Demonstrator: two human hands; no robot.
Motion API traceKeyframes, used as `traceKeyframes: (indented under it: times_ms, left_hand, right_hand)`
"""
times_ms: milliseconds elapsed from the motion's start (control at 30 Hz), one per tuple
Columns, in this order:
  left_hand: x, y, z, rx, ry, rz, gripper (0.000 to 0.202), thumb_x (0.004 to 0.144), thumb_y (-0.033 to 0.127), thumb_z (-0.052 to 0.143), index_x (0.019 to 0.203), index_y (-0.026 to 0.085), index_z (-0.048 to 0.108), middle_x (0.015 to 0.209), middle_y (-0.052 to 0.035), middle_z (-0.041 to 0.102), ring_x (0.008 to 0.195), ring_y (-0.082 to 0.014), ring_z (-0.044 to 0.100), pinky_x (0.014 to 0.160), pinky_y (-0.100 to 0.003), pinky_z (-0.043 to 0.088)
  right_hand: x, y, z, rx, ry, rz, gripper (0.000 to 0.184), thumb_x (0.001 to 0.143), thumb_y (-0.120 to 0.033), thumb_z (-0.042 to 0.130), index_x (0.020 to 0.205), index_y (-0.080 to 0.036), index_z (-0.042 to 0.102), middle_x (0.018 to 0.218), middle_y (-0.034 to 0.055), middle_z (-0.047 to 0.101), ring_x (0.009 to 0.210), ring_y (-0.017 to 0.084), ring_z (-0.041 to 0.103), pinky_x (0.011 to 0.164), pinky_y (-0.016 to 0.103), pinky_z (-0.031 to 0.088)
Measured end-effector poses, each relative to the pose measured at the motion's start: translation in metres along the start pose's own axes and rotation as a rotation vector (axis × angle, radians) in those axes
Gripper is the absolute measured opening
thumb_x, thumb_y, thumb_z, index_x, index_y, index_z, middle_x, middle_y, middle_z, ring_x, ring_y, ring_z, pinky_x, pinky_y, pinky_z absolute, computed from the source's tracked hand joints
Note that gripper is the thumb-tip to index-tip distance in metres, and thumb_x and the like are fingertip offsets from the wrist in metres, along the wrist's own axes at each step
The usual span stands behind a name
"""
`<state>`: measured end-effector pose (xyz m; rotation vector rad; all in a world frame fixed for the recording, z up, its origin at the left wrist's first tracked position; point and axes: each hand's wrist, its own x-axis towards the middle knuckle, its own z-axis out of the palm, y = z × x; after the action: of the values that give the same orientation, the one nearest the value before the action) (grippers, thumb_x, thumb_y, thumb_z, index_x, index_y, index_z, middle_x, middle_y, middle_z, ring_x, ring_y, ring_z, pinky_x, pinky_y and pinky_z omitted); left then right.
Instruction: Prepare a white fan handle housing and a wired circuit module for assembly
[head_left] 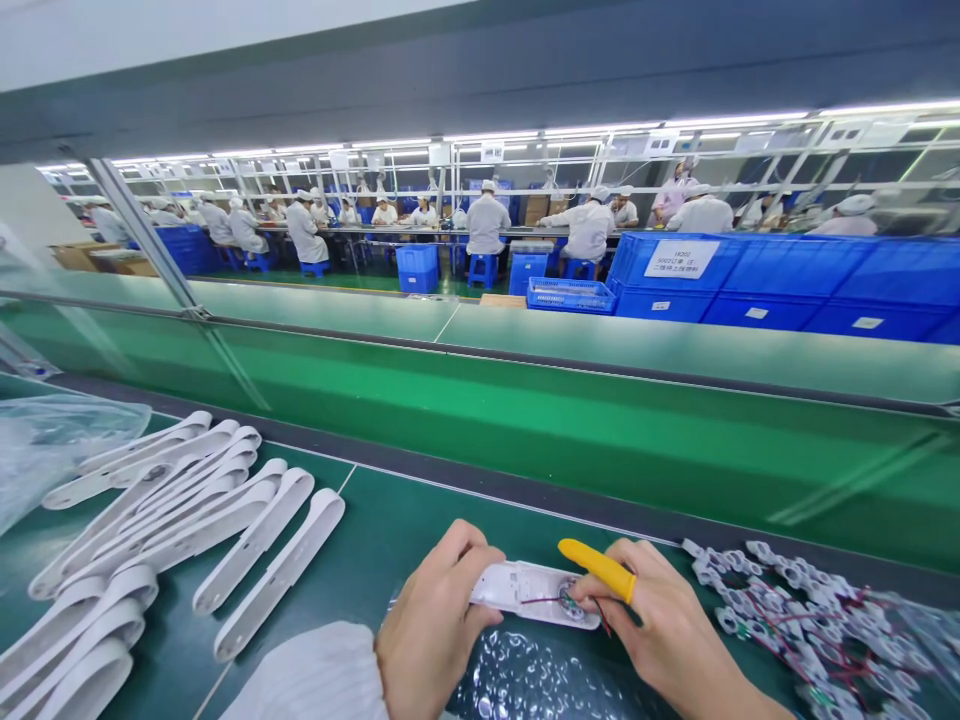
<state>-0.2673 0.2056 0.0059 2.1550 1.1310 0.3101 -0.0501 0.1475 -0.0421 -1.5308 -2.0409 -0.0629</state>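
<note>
White plastic housing [525, 592] lies low in the frame, near the front edge of your desk [390, 540], gripped at both ends. Your left hand [435, 625] closes around its left end, fingers curled over the top and hiding that end. Your right hand [660, 625], a yellow finger cot [596, 567] on the forefinger, pinches the right end, where a small round part with red wires [574, 603] sits inside; its detail is too fine to make out. Your left sleeve [315, 675] and right wrist are cut off by the bottom edge.

To your left, white curved shells [187, 520] lie fanned out in a stack, well apart from the hands, the lowest ones running out of frame. A clear plastic bag [52, 440] at far left is blurred. To your right, a heap of small wired parts [810, 620] lies near your right hand and runs off the corner. Bare green mat stays open between the shells and your hands. Beyond the desk's far edge runs a green conveyor belt [525, 420].
</note>
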Motion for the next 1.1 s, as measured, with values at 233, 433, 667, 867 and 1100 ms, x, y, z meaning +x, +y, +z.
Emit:
traceKeyframes:
  times_ms: [233,433,667,867,1100]
  left_hand:
    - [-0.002,0.005,0.0,0.045,-0.008,-0.04,0.037,0.07,0.0,0.05,0.098,0.025,0.051,0.103,0.002,0.049,0.084,-0.0136,0.055,0.081,-0.028,0.044]
    - [0.0,0.009,-0.001,0.082,-0.033,-0.078,0.035,0.072,0.002,0.05,0.098,0.025,0.052,0.103,0.0005,0.05,0.084,-0.0138,0.056,0.083,-0.028,0.044]
    - [-0.002,0.012,0.0,0.102,-0.049,-0.086,0.035,0.072,0.003,0.049,0.101,0.024,0.051,0.105,-0.001,0.05,0.085,-0.0156,0.057,0.084,-0.03,0.045]
    - [-0.003,0.013,0.0,0.064,-0.029,-0.112,0.034,0.072,0.001,0.05,0.098,0.022,0.055,0.103,-0.0012,0.051,0.086,-0.0163,0.057,0.083,-0.03,0.046]
    - [-0.006,-0.002,-0.006,0.017,0.135,-0.073,0.049,0.072,0.001,0.051,0.114,0.025,0.044,0.117,-0.0025,0.043,0.105,-0.0183,0.048,0.091,-0.035,0.043]
  right_hand:
    - [-0.001,0.003,0.002,0.014,0.0,-0.029,0.031,0.087,-0.017,0.036,0.073,-0.022,0.063,0.069,0.0033,0.05,0.063,0.013,0.047,0.056,0.024,0.036]
    - [0.007,-0.009,-0.003,-0.065,0.079,-0.194,0.042,0.088,-0.011,0.028,0.059,-0.016,0.057,0.059,0.0043,0.05,0.06,0.013,0.041,0.053,0.026,0.029]
    - [0.015,-0.016,-0.01,-0.108,0.015,-0.154,0.035,0.082,-0.006,0.032,0.059,-0.018,0.056,0.06,0.0036,0.054,0.06,0.014,0.046,0.053,0.026,0.034]
    - [0.006,-0.006,-0.024,-0.116,-0.093,-0.139,0.042,0.073,-0.023,0.058,0.114,-0.019,0.049,0.101,0.0069,0.06,0.091,0.019,0.058,0.071,0.03,0.053]
    - [0.013,0.011,0.004,0.009,-0.093,0.037,0.031,0.074,-0.02,0.054,0.104,-0.02,0.045,0.092,0.0026,0.063,0.079,0.015,0.063,0.067,0.028,0.054]
